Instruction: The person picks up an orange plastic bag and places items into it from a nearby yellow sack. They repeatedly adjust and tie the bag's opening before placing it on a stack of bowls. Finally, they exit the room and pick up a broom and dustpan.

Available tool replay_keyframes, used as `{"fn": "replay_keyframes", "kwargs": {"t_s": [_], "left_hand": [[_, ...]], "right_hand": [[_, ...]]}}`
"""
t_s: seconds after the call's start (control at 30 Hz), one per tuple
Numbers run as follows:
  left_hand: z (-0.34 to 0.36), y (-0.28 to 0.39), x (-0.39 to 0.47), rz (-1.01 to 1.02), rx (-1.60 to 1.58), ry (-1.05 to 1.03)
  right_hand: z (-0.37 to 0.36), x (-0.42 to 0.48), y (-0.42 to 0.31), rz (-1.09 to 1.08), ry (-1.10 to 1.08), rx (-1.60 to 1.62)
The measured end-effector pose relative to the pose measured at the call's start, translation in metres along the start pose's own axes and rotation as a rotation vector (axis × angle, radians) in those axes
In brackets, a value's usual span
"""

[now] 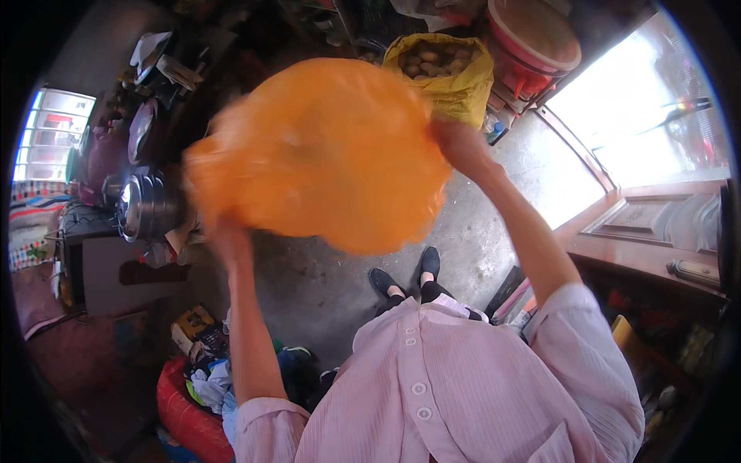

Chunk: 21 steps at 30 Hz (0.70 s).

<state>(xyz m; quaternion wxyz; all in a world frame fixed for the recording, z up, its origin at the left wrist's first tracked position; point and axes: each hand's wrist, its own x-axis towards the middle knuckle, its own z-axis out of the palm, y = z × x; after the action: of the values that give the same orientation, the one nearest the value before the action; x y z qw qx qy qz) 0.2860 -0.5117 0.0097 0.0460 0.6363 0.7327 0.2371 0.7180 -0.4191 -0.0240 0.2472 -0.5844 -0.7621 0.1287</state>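
Note:
An orange item (330, 156), which looks like a thin plastic bag or cloth, is spread out in front of me and blurred by motion. My left hand (228, 231) grips its lower left edge, and my right hand (457, 144) holds the right edge. The fingers of both hands are blurred and partly covered by the orange material. Just beyond my right hand stands a yellow sack (463, 87), its top open, full of round brownish things that look like potatoes.
A pink bucket (535, 40) stands at the upper right, near a bright doorway. Stacked metal pots (142, 205) are on the left. A red container (188, 405) with clothes sits at the lower left. A wooden door (654, 226) is at the right.

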Motion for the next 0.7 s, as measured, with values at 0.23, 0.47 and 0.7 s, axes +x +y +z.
{"fn": "replay_keyframes", "kwargs": {"t_s": [0.23, 0.47, 0.7], "left_hand": [[-0.026, 0.050, 0.036, -0.466, -0.852, 0.280], [0.011, 0.045, 0.017, -0.690, -0.701, -0.035], [0.014, 0.025, 0.009, -0.060, -0.366, 0.450]], "right_hand": [[-0.069, 0.044, -0.026, 0.140, 0.425, 0.151], [0.012, 0.017, 0.064, 0.111, -0.170, -0.078], [-0.083, 0.032, -0.044, 0.005, 0.675, 0.310]]}}
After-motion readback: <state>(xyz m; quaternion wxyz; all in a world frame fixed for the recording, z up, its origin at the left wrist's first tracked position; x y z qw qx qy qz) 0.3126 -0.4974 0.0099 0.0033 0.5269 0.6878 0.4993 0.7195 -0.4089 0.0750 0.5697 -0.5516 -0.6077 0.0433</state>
